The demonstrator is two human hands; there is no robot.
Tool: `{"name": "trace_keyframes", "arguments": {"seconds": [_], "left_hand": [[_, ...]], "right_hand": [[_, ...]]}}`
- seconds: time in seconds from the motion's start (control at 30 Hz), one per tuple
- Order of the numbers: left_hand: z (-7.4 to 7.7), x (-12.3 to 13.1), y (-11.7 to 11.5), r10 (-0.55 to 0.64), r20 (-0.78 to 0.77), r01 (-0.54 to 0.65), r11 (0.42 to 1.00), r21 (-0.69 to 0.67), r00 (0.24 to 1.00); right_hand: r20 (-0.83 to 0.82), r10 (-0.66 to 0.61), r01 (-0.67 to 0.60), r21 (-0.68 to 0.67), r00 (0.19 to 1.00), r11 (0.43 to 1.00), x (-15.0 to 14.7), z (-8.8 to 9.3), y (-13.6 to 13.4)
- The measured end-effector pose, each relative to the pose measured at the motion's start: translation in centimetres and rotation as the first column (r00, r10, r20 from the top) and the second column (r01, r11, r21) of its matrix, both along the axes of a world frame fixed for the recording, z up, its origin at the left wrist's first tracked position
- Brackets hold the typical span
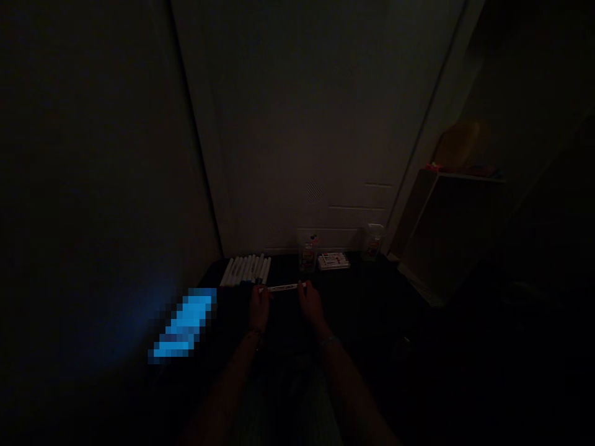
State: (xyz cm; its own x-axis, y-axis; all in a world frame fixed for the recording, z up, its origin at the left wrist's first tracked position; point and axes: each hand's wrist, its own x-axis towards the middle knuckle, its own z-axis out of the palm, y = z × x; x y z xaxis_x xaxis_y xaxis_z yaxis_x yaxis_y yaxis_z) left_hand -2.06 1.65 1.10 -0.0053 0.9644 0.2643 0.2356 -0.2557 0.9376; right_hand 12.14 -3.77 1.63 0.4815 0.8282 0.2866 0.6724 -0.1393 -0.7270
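A white marker (283, 287) with dark print on its barrel lies level between my two hands. Its left end is in the closed fingers of my left hand (259, 305). The fingers of my right hand (310, 302) close on its other end. Just beyond my left hand, several white markers (246, 268) lie side by side in a row on the dark table. Past my right hand is a stack of white markers (333, 261), apparently bundled or in a flat pack. The dim light hides the finer detail of my fingers.
A clear plastic case (307, 256) with a label stands at the table's back, and another clear case (372, 241) stands farther right. A bright, blurred-out blue screen (186, 325) is at the left. A pale panel (316, 136) rises behind the table; a cabinet (458, 229) stands at the right.
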Motion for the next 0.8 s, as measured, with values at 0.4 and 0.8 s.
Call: {"name": "trace_keyframes", "arguments": {"seconds": [0.4, 0.8], "left_hand": [[-0.35, 0.07, 0.32, 0.002, 0.018, -0.002, 1.0, -0.011, 1.0], [-0.3, 0.14, 0.1, -0.001, 0.026, 0.001, 1.0, -0.009, 1.0]], "right_hand": [[0.001, -0.005, 0.005, 0.013, 1.0, 1.0, 0.1, -0.44, 0.1], [-0.01, -0.002, 0.003, 0.037, 1.0, 0.999, 0.11, -0.42, 0.09]]}}
